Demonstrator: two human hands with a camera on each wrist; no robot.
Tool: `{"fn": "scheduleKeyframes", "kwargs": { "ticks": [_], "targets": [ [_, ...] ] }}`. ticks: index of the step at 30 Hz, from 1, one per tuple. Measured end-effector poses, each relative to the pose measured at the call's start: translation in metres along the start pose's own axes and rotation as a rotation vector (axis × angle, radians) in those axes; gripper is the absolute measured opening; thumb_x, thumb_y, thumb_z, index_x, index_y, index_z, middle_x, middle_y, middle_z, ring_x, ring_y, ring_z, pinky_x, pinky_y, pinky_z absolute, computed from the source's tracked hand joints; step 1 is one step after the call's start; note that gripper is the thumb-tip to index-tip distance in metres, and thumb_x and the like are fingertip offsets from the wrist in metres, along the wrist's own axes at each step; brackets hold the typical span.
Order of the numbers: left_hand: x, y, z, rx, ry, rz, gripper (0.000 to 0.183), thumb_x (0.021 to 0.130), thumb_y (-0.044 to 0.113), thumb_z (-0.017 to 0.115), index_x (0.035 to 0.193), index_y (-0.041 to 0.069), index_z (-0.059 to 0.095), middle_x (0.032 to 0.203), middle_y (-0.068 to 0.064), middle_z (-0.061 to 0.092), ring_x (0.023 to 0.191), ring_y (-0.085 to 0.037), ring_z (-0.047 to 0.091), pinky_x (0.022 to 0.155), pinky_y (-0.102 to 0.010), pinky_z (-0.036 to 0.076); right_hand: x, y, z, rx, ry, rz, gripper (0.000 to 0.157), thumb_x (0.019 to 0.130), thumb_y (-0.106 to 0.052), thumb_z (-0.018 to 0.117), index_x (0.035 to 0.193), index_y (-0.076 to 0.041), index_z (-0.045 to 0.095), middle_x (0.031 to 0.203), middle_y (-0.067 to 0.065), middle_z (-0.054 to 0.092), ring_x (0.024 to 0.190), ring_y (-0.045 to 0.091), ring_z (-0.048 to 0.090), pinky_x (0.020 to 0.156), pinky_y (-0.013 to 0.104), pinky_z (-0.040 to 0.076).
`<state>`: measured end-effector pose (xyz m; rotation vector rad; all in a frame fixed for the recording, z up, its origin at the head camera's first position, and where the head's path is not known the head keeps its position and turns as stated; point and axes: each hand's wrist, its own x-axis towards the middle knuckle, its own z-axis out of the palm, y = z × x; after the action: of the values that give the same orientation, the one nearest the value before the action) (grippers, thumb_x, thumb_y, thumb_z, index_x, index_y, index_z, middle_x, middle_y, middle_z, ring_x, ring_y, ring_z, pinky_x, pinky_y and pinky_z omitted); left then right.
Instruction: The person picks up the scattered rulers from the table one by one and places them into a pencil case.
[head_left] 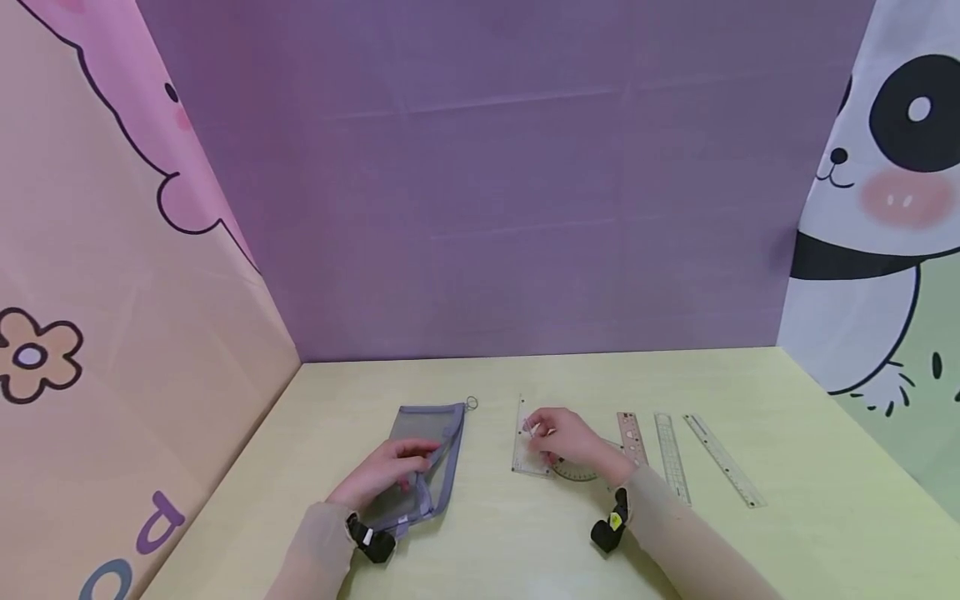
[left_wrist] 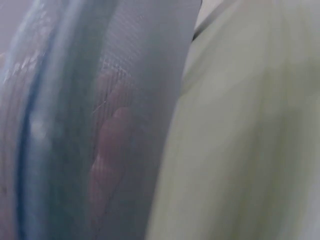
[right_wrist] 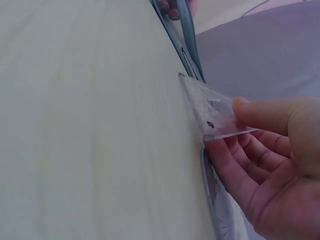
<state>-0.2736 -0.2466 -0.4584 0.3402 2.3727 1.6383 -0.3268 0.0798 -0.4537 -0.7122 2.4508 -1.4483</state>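
A grey mesh zipper pouch (head_left: 447,479) with purple-blue trim lies on the table at centre left. My left hand (head_left: 390,468) pinches the edge of its opening, and some fingertips (left_wrist: 112,145) show through the mesh in the left wrist view. Right of the pouch, my right hand (head_left: 566,436) holds a clear plastic set square (right_wrist: 212,112) between thumb and fingers, one corner pointing away from the palm. Beneath the right hand and wrist lies a clear protractor (head_left: 576,473), partly hidden.
Right of the right hand lie a pinkish ruler (head_left: 630,433) with cut-out holes, a clear ruler (head_left: 672,458) and another slim clear ruler (head_left: 723,461) set at a slant. A metal ring (head_left: 472,403) hangs from the pouch's far corner. A purple backdrop (head_left: 480,208) borders the table's far edge.
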Motion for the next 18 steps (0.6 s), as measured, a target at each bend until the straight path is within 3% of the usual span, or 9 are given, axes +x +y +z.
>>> {"fn": "scheduleKeyframes", "kwargs": {
  "ticks": [12,18],
  "targets": [
    [-0.001,0.003,-0.001,0.015,0.004,-0.004,0.041,0.091,0.016,0.063,0.13,0.002,0.06,0.134,-0.016,0.054,0.1,-0.02,0.054,0.067,-0.033,0.049,-0.002,0.014,-0.008,0.386,-0.016,0.116,0.025,0.094,-0.004,0.059,0.115,0.009,0.056,0.078,0.007,0.059,0.063,0.015,0.057,0.059,0.028,0.051],
    [0.0,0.004,0.001,0.014,0.003,-0.012,0.04,0.091,0.016,0.063,0.129,0.002,0.061,0.133,-0.015,0.055,0.099,-0.019,0.054,0.067,-0.033,0.048,-0.003,0.022,-0.01,0.454,-0.023,0.125,0.026,0.094,-0.005,0.057,0.116,0.01,0.054,0.079,0.009,0.06,0.065,0.017,0.059,0.062,0.031,0.053]
  ]
}}
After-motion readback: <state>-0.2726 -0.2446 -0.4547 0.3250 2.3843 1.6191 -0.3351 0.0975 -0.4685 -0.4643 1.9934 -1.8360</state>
